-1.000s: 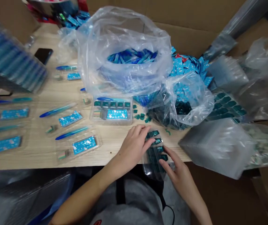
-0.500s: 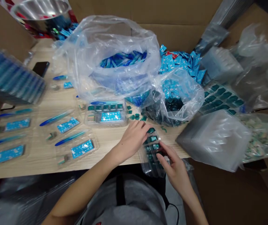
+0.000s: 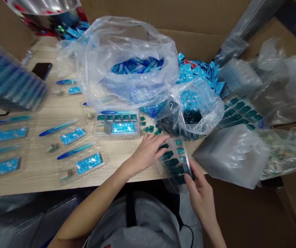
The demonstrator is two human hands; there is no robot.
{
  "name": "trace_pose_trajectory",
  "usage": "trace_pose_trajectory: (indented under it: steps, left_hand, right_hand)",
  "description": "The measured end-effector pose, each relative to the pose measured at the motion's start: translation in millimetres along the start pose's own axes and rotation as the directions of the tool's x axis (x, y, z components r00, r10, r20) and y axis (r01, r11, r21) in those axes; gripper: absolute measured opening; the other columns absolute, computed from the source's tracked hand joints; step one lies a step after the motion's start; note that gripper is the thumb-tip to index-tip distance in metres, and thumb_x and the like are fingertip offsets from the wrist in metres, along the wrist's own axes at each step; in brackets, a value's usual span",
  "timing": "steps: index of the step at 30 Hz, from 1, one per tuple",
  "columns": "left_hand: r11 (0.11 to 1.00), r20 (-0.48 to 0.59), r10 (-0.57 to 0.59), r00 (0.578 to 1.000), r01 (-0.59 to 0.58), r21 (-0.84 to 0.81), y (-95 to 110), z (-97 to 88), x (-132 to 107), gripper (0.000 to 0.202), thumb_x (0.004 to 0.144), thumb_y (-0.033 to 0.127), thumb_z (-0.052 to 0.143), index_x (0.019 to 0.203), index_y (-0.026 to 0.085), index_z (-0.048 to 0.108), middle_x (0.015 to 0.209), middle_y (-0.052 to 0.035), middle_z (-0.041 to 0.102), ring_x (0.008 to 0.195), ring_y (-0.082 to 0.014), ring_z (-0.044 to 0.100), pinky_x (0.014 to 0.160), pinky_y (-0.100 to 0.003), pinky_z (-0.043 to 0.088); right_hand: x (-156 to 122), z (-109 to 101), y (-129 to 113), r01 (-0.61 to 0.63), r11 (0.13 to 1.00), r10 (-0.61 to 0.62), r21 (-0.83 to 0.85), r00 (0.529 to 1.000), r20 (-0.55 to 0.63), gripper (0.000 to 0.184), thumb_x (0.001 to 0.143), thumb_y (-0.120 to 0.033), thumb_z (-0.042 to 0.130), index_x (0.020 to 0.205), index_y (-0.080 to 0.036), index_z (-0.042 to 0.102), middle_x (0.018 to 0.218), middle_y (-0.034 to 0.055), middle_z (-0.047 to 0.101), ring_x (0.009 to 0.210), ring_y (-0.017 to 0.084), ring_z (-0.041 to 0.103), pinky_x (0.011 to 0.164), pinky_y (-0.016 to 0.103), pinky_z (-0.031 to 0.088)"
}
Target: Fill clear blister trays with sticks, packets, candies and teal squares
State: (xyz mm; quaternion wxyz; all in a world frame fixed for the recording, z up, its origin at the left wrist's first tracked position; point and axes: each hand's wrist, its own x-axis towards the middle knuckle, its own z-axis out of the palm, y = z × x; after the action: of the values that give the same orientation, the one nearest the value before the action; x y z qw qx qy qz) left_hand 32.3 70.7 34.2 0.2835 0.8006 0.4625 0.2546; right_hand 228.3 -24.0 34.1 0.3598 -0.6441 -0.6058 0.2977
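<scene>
My right hand (image 3: 201, 191) pinches the right edge of a transparent plastic tray (image 3: 175, 162) and holds it tilted, partly off the wooden table's front edge (image 3: 85, 184). Dark teal pieces sit in the tray's moulded pockets. My left hand (image 3: 148, 154) lies palm down on the table, its fingertips at the tray's left side. Just beyond that hand lie loose teal pieces (image 3: 150, 129) and an open plastic pack (image 3: 116, 125) holding a blue pen, a blue printed card and a row of teal pieces.
Several similar packs lie at left, beside a tilted stack of trays (image 3: 10, 75) and a black phone (image 3: 41, 70). A large plastic bag of blue items (image 3: 137, 65) and a smaller bag (image 3: 199, 110) stand behind. Bagged transparent trays (image 3: 232, 155) crowd the right.
My right hand has moved from the pieces to the tray's right edge, and the tray now tilts. My left hand has moved slightly toward the table, and the view has shifted a little.
</scene>
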Motion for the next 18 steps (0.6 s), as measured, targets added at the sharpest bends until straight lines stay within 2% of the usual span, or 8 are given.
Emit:
trace_pose_trajectory:
  steps: [4, 8, 10, 13, 15, 18]
  left_hand:
    - [0.998, 0.033, -0.005, 0.999, 0.007, -0.064, -7.1, 2.1, -2.0, 0.03, 0.091, 0.019, 0.052, 0.12, 0.02, 0.056, 0.119, -0.006, 0.066, 0.106, -0.0216, 0.059, 0.093, -0.039, 0.045]
    - [0.997, -0.088, 0.074, 0.993, -0.075, -0.008, -0.9, -0.1, -4.5, 0.024, 0.093, 0.02, 0.047, 0.112, 0.018, 0.06, 0.111, -0.0072, 0.068, 0.104, -0.0221, 0.059, 0.092, -0.041, 0.047]
    - [0.983, -0.157, 0.186, 0.97, -0.185, 0.022, 8.6, 0.8, -8.6, 0.023, 0.093, 0.017, 0.045, 0.107, 0.017, 0.062, 0.11, -0.0072, 0.069, 0.107, -0.0218, 0.057, 0.097, -0.043, 0.044]
    - [0.941, -0.157, 0.329, 0.931, -0.337, -0.024, 21.9, 9.8, -17.9, 0.027, 0.09, 0.01, 0.042, 0.108, 0.016, 0.061, 0.11, -0.0072, 0.069, 0.11, -0.0192, 0.056, 0.104, -0.042, 0.041]
    - [0.942, -0.179, 0.311, 0.933, -0.328, -0.072, 25.3, 19.7, -23.9, 0.029, 0.088, 0.007, 0.04, 0.107, 0.016, 0.059, 0.106, -0.0074, 0.069, 0.108, -0.0178, 0.057, 0.103, -0.041, 0.043]
    - [0.952, -0.253, 0.274, 0.928, -0.299, -0.068, 22.4, 32.5, -29.8, 0.023, 0.087, 0.009, 0.04, 0.094, 0.018, 0.06, 0.094, -0.0058, 0.07, 0.098, -0.0166, 0.06, 0.102, -0.041, 0.044]
  right_hand:
    - [0.4, -0.2, -2.8, -0.016, 1.0, 0.014, -0.022, 0.995, -0.099, 0.036, 0.09, -0.032, 0.049, 0.124, -0.026, 0.059, 0.127, 0.0068, 0.062, 0.117, 0.025, 0.058, 0.098, 0.048, 0.049]
    - [1.9, -2.9, -7.8, -0.013, 0.997, 0.003, -0.072, 0.991, -0.132, 0.036, 0.09, -0.03, 0.049, 0.123, -0.027, 0.06, 0.126, 0.0057, 0.063, 0.117, 0.025, 0.058, 0.099, 0.048, 0.048]
    - [2.7, -4.5, -8.3, -0.006, 0.997, -0.001, -0.074, 0.996, -0.092, 0.036, 0.089, -0.029, 0.049, 0.124, -0.027, 0.06, 0.127, 0.0057, 0.062, 0.119, 0.024, 0.057, 0.1, 0.047, 0.048]
    - [1.8, -5.0, -8.0, 0.041, 0.994, -0.042, -0.103, 0.999, -0.009, 0.042, 0.089, -0.024, 0.047, 0.13, -0.027, 0.055, 0.134, 0.0059, 0.056, 0.124, 0.024, 0.052, 0.101, 0.046, 0.046]
    - [0.1, -3.8, -7.5, 0.083, 0.989, -0.077, -0.126, 0.996, 0.052, 0.048, 0.089, -0.02, 0.045, 0.136, -0.028, 0.049, 0.138, 0.0059, 0.052, 0.128, 0.024, 0.048, 0.103, 0.045, 0.045]
    - [-2.2, -1.3, -5.9, 0.131, 0.976, -0.105, -0.174, 0.983, 0.153, 0.056, 0.089, -0.018, 0.044, 0.144, -0.028, 0.037, 0.142, 0.0068, 0.047, 0.131, 0.023, 0.045, 0.104, 0.045, 0.043]
